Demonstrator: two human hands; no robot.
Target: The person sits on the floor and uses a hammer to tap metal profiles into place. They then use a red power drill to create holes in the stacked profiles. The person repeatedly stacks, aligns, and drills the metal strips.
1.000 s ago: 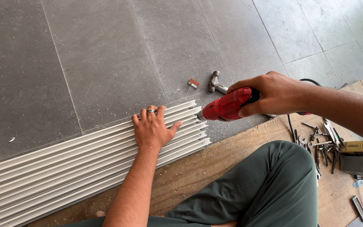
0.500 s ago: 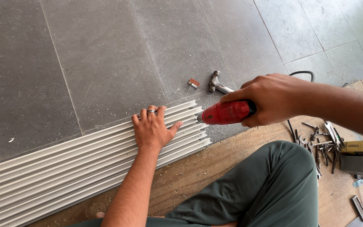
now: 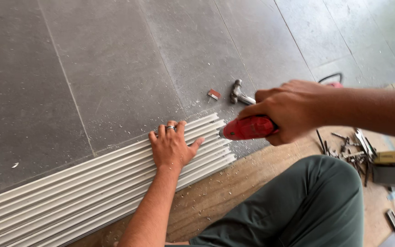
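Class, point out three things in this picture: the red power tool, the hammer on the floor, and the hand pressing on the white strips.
red power tool (image 3: 248, 127), head view, on its red body.
hammer (image 3: 237, 91), head view, on its metal head.
left hand (image 3: 172, 146), head view, on the back of the hand, flat on the white strips (image 3: 69, 192).

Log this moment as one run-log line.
left hand: flat on white strips | right hand: grips red tool, tip at strip ends | hammer: on floor

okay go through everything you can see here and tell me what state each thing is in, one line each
left hand: flat, palm down, pressing on the white strips
right hand: closed around the red tool
red tool: held level, tip at the strips' ends
white strips: lying side by side, flat
hammer: lying on the floor, untouched
loose metal bits: scattered on the board
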